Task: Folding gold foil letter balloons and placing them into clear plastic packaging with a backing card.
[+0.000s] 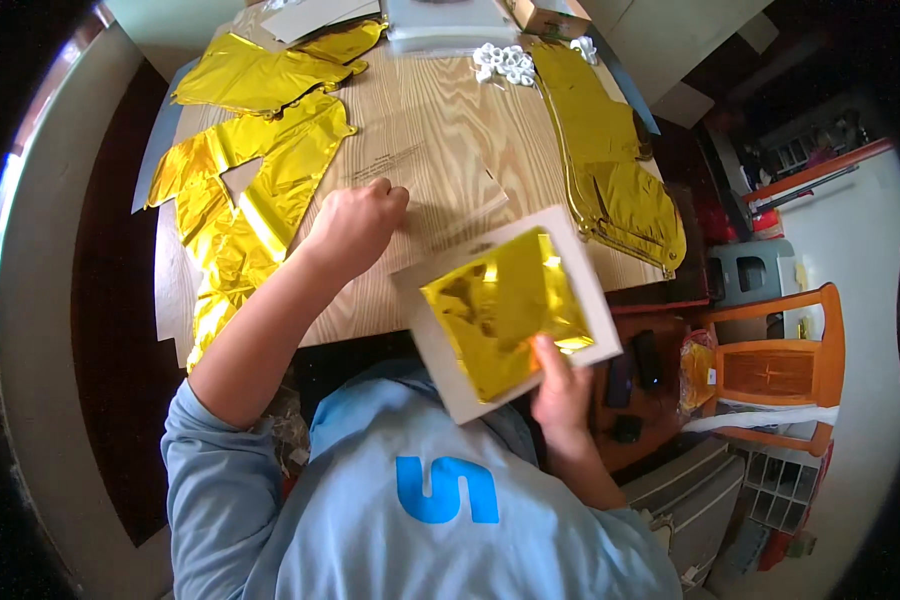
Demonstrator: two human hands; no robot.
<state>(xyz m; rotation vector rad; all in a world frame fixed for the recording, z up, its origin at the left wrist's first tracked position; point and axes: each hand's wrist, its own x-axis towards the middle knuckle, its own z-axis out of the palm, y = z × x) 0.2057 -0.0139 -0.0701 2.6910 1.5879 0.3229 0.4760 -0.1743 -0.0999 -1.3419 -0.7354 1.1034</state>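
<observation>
- The folded gold foil piece (pixel 505 310) lies on a pale card backing (pixel 450 370), held up over the near edge of the worktop (pixel 440 130), to the right of centre.
- Right hand (pixel 562 392) grips the near right corner of the card, thumb pressed on top at the foil's edge, the other fingers hidden underneath.
- The foil sits as a tilted square, one corner aimed far-right and one near-left; there is no clear long axis, the card's longer side running from near-left to far-right.
- Left hand (pixel 355 225) rests on the worktop, fingers curled in and pressed down on a clear plastic sleeve (pixel 425 195) lying flat there.
- To do this well, I judge: keep the thumb clamping foil to card so the slick foil can't slide, and keep the sleeve pinned flat.
- Further out: crumpled gold foil balloons (pixel 255 190) spread on the left side, a long gold foil shape (pixel 610 170) along the right edge.
- Far side: a cluster of small white pieces (pixel 505 62), a grey flat box (pixel 450 25).
- Off to the right, an orange wooden chair (pixel 780 370).
</observation>
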